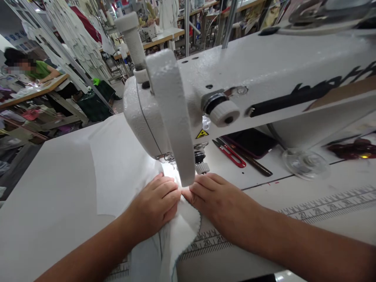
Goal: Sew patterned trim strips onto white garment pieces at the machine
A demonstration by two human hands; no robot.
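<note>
Left hand and right hand press flat, fingertips nearly meeting, on white fabric just in front of the sewing machine needle.

Garment workshop, crowded. Far left: white garments hang in long rows from a rack. Below them, a co-worker in a green top leans over a wooden-edged work table, with heaped fabric on a lower shelf. Blue-lettered sign on the far left wall. Dark green bag sits on the grey floor. Farther back, a pale-topped table and a vertical metal pole. Upper right, more wooden-edged tables, cluttered.
</note>
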